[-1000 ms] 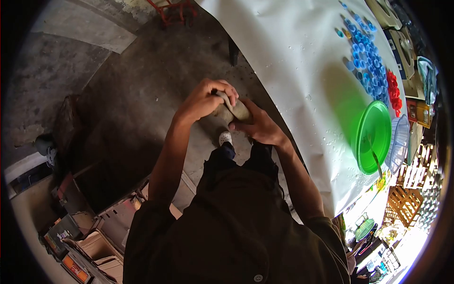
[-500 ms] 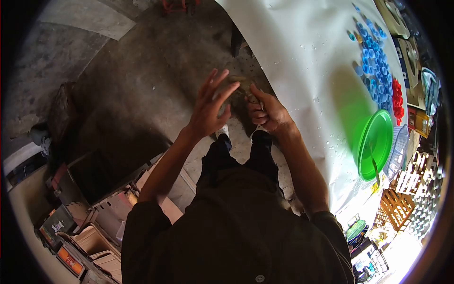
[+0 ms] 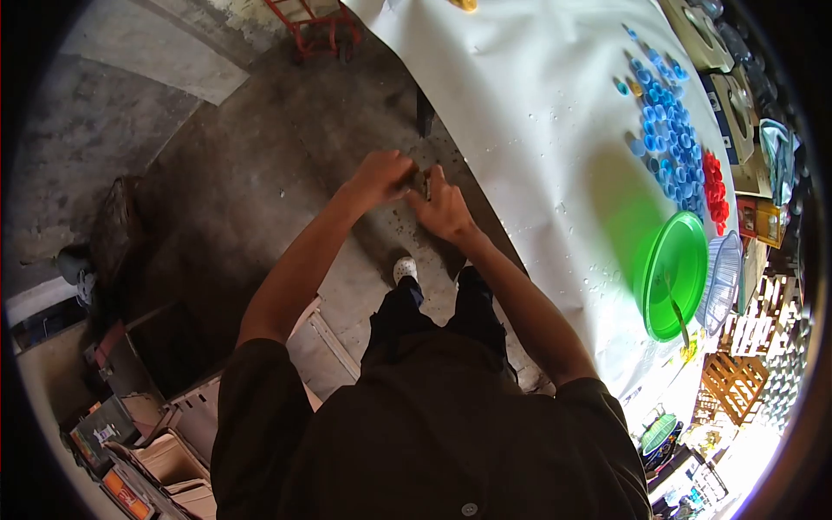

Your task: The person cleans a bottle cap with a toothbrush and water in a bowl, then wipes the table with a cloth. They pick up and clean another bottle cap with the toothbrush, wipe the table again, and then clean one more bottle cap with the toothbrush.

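My left hand [image 3: 384,178] is closed, its fingers curled in, above the floor near the table's edge. Close beside it, my right hand [image 3: 445,211] is also closed, thumb and forefinger pointing toward the left. Between the two hands shows a small dark, yellowish-brown thing [image 3: 424,182], too small and shaded to name. Both hands appear to meet at it, and the fingers hide most of it.
On the white-covered table [image 3: 537,165] to the right lie blue bottle caps [image 3: 672,130], red caps [image 3: 715,192], a green basin [image 3: 646,282] and a clear plastic basket [image 3: 721,282]. A red hand truck [image 3: 316,35] stands ahead; cardboard boxes [image 3: 169,455] lie at lower left.
My left hand was spread open and has closed, moving in beside the right hand. My right hand has shifted left and lower. The view has turned slightly, bringing more of the hand truck in.
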Demonstrator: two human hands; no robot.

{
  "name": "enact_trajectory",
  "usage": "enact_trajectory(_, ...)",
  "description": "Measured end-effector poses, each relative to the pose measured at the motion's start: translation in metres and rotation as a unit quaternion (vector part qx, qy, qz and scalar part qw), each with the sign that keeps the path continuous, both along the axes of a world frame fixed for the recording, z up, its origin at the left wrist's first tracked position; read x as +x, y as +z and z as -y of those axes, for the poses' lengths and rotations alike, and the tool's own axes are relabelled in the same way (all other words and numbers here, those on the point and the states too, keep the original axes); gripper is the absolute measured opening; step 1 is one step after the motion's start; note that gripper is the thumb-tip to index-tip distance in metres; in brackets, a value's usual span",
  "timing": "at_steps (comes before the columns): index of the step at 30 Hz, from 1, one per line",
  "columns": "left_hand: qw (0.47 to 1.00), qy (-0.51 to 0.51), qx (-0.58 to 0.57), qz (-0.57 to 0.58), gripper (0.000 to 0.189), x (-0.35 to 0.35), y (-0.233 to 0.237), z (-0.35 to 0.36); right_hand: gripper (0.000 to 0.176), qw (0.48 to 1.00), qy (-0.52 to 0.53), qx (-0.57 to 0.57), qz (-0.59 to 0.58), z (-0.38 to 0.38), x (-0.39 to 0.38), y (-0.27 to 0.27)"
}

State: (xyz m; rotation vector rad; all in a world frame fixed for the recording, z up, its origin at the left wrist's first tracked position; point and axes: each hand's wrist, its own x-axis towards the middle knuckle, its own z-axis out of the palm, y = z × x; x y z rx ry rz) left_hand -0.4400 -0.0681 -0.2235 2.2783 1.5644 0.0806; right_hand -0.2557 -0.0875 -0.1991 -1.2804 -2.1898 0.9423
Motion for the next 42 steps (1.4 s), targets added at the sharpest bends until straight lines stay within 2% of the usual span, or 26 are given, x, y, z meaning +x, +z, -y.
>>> enact_trajectory(2,0.986,-0.005,-0.151,-0.065,0.037,0.011,0.014,-0.022,0.031,0.993,-0.003,-0.080,0.082,-0.003,-0.001,0.002)
enact_trajectory(3,0.969,-0.006,-0.228,-0.096,0.036,0.018,0.021,-0.029,0.031,0.995,0.006,-0.060,0.084,-0.006,0.001,0.000)
enact_trajectory(6,0.955,-0.040,-0.282,-0.081,0.040,0.024,0.019,-0.047,0.030,0.996,0.018,-0.023,0.080,-0.017,0.011,-0.018)
enact_trajectory(9,0.969,-0.006,-0.244,-0.047,0.044,0.037,0.038,-0.054,0.025,0.998,-0.029,-0.042,0.030,-0.029,0.022,-0.026)
enact_trajectory(11,0.989,0.021,-0.116,0.089,0.044,0.033,0.026,-0.048,0.025,0.992,-0.100,-0.063,-0.043,-0.036,0.025,-0.023)
enact_trajectory(13,0.982,0.022,0.008,0.186,0.044,0.027,0.026,-0.041,0.027,0.969,-0.132,0.191,-0.081,-0.042,0.026,-0.079)
enact_trajectory(15,0.962,-0.003,0.122,0.243,0.044,0.025,0.034,-0.033,0.031,0.965,-0.194,0.047,-0.168,-0.047,0.031,-0.078)
enact_trajectory(16,0.953,-0.001,0.143,0.268,0.045,0.027,0.033,-0.031,0.033,0.920,-0.227,-0.225,-0.227,-0.048,0.034,-0.040)
enact_trajectory(17,0.942,0.003,0.163,0.294,0.046,0.029,0.029,-0.027,0.036,0.800,-0.239,-0.480,-0.269,-0.047,0.035,-0.015)
enact_trajectory(20,0.930,-0.007,0.169,0.327,0.041,0.047,0.024,-0.018,0.040,0.681,-0.184,-0.574,-0.416,-0.045,0.036,-0.003)
enact_trajectory(22,0.908,-0.007,0.142,0.393,0.037,0.058,0.023,-0.020,0.044,0.648,-0.184,-0.601,-0.431,-0.045,0.030,0.013)
enact_trajectory(23,0.914,0.006,0.125,0.387,0.036,0.058,0.024,-0.021,0.046,0.630,-0.185,-0.614,-0.439,-0.044,0.027,0.018)
enact_trajectory(26,0.924,-0.006,0.081,0.373,0.031,0.047,0.003,-0.037,0.048,0.627,-0.144,-0.631,-0.433,-0.044,0.028,0.021)
enact_trajectory(28,0.920,-0.056,0.263,0.285,0.020,0.046,-0.025,-0.044,0.048,0.663,-0.176,-0.615,-0.389,-0.046,0.029,0.025)
enact_trajectory(29,0.917,-0.074,0.314,0.236,0.018,0.042,-0.036,-0.046,0.049,0.680,-0.190,-0.605,-0.368,-0.049,0.028,0.026)
enact_trajectory(30,0.907,-0.089,0.366,0.187,0.016,0.039,-0.038,-0.047,0.050,0.733,-0.192,-0.561,-0.334,-0.050,0.026,0.024)
enact_trajectory(31,0.910,-0.097,0.379,0.140,0.016,0.037,-0.029,-0.045,0.051,0.780,-0.195,-0.514,-0.298,-0.049,0.025,0.016)
enact_trajectory(32,0.932,-0.088,0.330,0.119,0.016,0.037,-0.019,-0.045,0.053,0.824,-0.197,-0.464,-0.260,-0.048,0.025,0.006)
enact_trajectory(33,0.952,-0.077,0.282,0.096,0.017,0.037,-0.008,-0.045,0.053,0.890,-0.162,-0.348,-0.247,-0.046,0.026,-0.011)
enact_trajectory(35,0.994,-0.016,0.058,0.097,0.018,0.040,0.019,-0.054,0.055,0.970,-0.094,-0.117,-0.192,-0.046,0.025,-0.048)
enact_trajectory(37,0.957,-0.095,0.268,0.053,0.022,0.030,-0.004,-0.058,0.056,0.989,-0.075,0.087,-0.092,-0.050,0.019,-0.063)
enact_trajectory(38,0.920,-0.134,0.367,0.030,0.027,0.026,-0.019,-0.058,0.057,0.991,-0.081,0.079,-0.071,-0.052,0.017,-0.064)
enact_trajectory(39,0.954,-0.086,0.283,0.049,0.027,0.028,-0.008,-0.058,0.057,0.992,-0.087,0.071,-0.049,-0.054,0.015,-0.060)
enact_trajectory(40,0.978,-0.037,0.196,0.067,0.027,0.033,0.009,-0.057,0.057,0.992,-0.099,-0.036,-0.066,-0.055,0.013,-0.039)
enact_trajectory(41,0.982,-0.016,0.171,0.079,0.027,0.033,0.012,-0.056,0.056,0.980,-0.111,-0.142,-0.081,-0.056,0.011,-0.018)
enact_trajectory(42,0.985,0.006,0.147,0.091,0.027,0.033,0.013,-0.056,0.057,0.977,-0.110,-0.169,-0.069,-0.056,0.011,0.002)
